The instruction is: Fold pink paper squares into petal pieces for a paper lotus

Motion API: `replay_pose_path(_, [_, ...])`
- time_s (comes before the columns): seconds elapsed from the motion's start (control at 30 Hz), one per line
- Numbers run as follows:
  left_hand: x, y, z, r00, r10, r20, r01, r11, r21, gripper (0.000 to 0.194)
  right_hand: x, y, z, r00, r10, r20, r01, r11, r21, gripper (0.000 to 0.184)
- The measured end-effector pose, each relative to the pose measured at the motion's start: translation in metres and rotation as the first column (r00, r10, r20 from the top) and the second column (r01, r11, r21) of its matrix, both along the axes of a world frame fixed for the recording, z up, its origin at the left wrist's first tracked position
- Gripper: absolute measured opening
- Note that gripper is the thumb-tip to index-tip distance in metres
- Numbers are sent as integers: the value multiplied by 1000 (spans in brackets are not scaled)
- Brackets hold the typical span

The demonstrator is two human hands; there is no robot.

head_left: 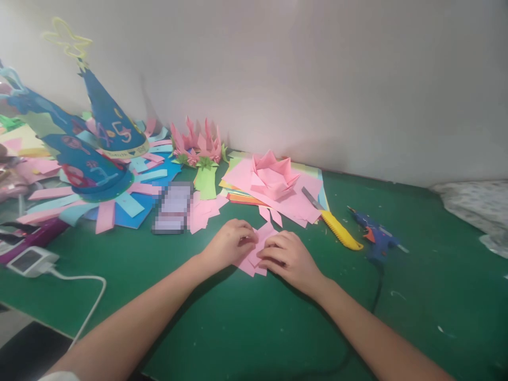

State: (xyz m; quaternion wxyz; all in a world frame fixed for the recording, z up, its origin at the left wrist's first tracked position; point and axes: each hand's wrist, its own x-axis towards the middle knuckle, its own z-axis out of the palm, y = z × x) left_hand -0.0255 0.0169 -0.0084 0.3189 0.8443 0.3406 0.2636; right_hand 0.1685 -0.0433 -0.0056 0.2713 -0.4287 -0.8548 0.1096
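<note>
Several small pieces of pink paper (252, 263) lie stacked between my hands on the green tabletop. My left hand (230, 242) is closed at the upper left of the paper, thumb and curled fingers pinching its edge. From the right, my right hand (292, 259) presses bent fingers onto the paper and grips its side. Just beyond my fingers lie two small pink slips (270, 215). Behind them a folded pink paper flower (273, 177) rests on a pile of coloured sheets (234, 184).
A yellow box cutter (340, 230), blade out, and a blue glue gun (377, 235) lie to the right. Left are a phone (173, 207), blue cone hats (111, 119), a pink paper crown (198, 143) and a white corded device (32, 261). A wall (317, 79) stands behind.
</note>
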Motion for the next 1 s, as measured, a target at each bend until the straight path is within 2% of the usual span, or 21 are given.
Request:
replay_pose_path(0.13, [-1, 0, 1, 1000, 7, -5, -7, 999, 52, 8, -5, 0, 0, 1000, 10, -23, -11, 999, -52, 15])
replay_pose_path(0.27, [-3, 0, 3, 997, -76, -34, 75, 997, -35, 17, -7, 2, -1, 997, 29, -74, -40, 988, -152, 14])
replay_pose_path(0.37, [-4, 0, 3, 998, -61, -20, 60, 996, -58, 16, -9, 2, 0, 994, 0, -111, -22, 980, -196, 15])
replay_pose_path(0.53, [-7, 1, 7, 998, -61, -23, 59, 996, -72, 17, -14, 2, 3, 990, -81, -119, 57, 979, -194, 22])
replay_pose_path(0.63, [-9, 1, 12, 995, -41, -86, 35, 997, -65, 17, -17, 1, 3, 987, -124, -105, 102, 977, -189, 25])
replay_pose_path(0.77, [-12, 1, 17, 983, -65, -169, 45, 991, -124, 19, -19, 0, 0, 984, -163, -76, 146, 971, -190, 24])
replay_pose_path(1.0, [-11, 1, 18, 981, -72, -178, 46, 988, -145, 15, -20, 0, -4, 979, -201, -38, 189, 959, -211, 22])
